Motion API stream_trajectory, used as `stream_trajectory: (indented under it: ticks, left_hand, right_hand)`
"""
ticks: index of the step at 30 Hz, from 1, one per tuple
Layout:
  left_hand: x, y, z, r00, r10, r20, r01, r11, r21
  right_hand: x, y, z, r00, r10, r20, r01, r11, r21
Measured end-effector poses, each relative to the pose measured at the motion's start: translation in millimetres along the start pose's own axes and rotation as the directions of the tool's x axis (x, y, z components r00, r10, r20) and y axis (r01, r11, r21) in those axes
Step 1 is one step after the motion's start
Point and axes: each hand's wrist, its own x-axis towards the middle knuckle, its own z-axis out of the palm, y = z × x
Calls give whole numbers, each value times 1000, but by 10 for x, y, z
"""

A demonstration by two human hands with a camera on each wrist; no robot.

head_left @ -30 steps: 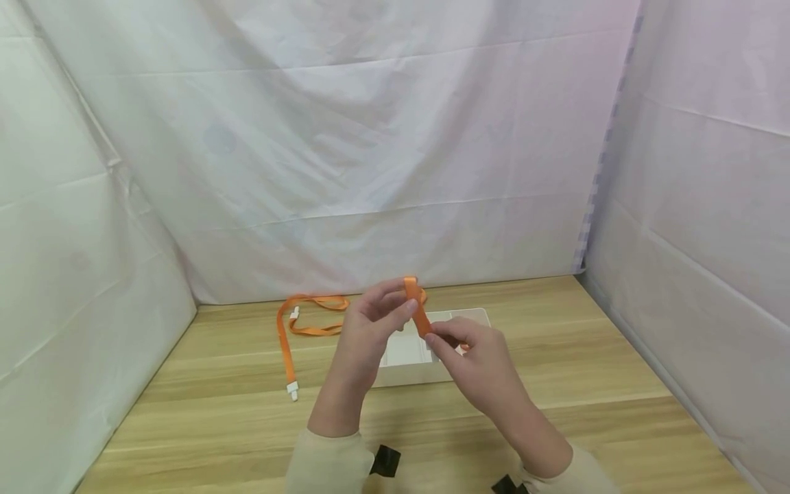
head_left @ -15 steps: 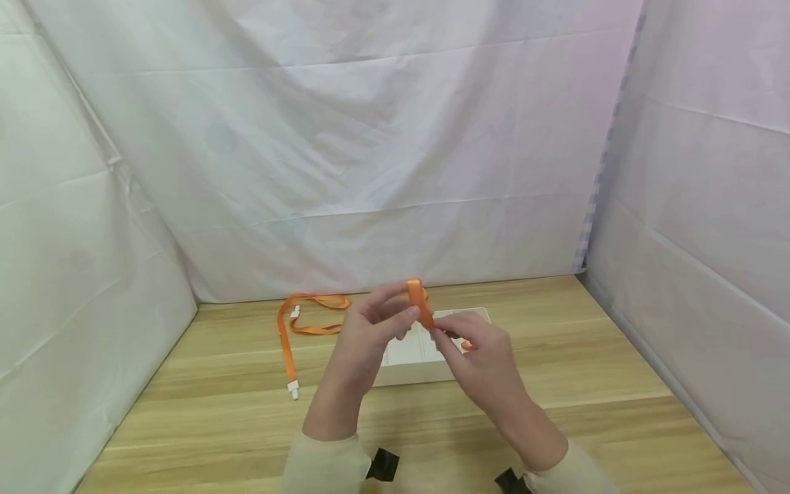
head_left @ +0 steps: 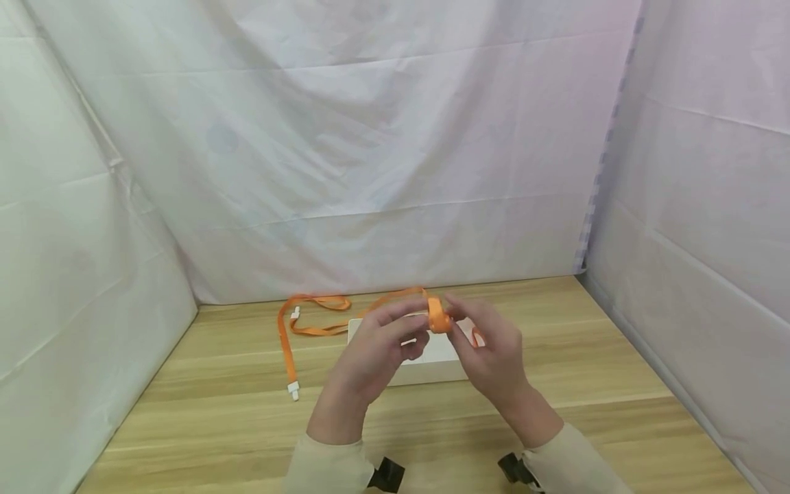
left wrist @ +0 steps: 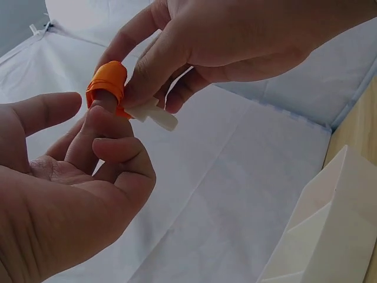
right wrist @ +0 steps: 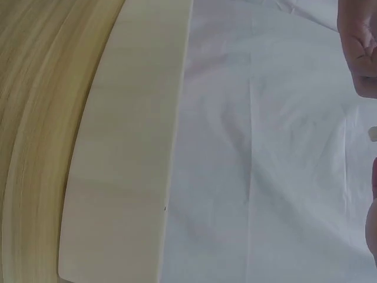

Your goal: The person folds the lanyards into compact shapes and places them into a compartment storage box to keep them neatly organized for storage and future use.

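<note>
An orange lanyard strap (head_left: 438,317), wound into a small coil, sits around the tip of an extended finger of my left hand (head_left: 379,346). In the left wrist view, the left thumb stands apart from the coil (left wrist: 109,79) while other left fingers bend toward the palm. My right hand (head_left: 494,353) pinches the coil from the right between thumb and fingers. A white plastic clip (left wrist: 159,117) sticks out beneath the right fingers. Both hands hover over a white compartment box (head_left: 428,374), hiding part of it.
Another orange lanyard (head_left: 286,350) lies loosely looped on the wooden table (head_left: 204,412), its white clip (head_left: 293,390) toward the front. Orange strap (head_left: 475,337) shows at the box's right compartment behind my right hand. White curtains (head_left: 395,151) stand behind and at both sides.
The hanging strip between my hands has become a compact coil. Both hands have shifted slightly right and drawn closer together, and the left thumb has come off the strap.
</note>
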Motion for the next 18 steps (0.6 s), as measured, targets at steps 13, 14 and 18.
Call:
stream_trajectory:
  ticks: [13, 14, 18]
  left_hand:
    - [15, 25, -3, 998, 15, -62, -6, 989, 148]
    - [11, 26, -3, 997, 19, -69, -8, 988, 156]
    - [-11, 28, 6, 995, 45, -86, -28, 981, 192]
  right_hand:
    - [-7, 19, 5, 991, -137, 5, 137, 990, -42]
    - [-9, 17, 8, 991, -135, 7, 136, 990, -43]
    - [-11, 16, 19, 988, -156, 22, 157, 986, -48]
